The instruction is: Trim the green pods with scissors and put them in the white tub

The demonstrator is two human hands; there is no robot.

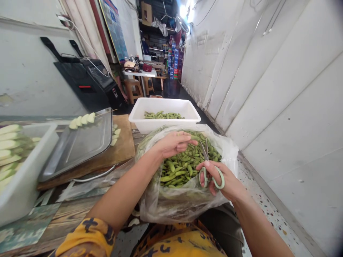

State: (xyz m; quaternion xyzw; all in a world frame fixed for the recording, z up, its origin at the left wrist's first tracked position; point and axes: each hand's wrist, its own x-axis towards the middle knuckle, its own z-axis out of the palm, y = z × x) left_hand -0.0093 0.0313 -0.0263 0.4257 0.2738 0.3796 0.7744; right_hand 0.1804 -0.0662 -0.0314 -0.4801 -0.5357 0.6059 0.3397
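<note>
A clear plastic bag (177, 203) full of green bean pods (182, 167) rests on my lap. My left hand (173, 143) hovers over the pods with fingers curled, touching the top of the pile; whether it holds a pod I cannot tell. My right hand (219, 180) grips green-handled scissors (207, 167), whose blades point up toward my left hand's fingertips. Beyond the bag stands a white tub (166, 123) with a thin layer of pods in it.
A metal tray (80, 146) lies on a wooden board (120, 150) at the left, with a skewer of pale slices (81, 120) across it. A white bin (24, 178) with pale strips stands at far left. A white wall (281, 107) runs along the right.
</note>
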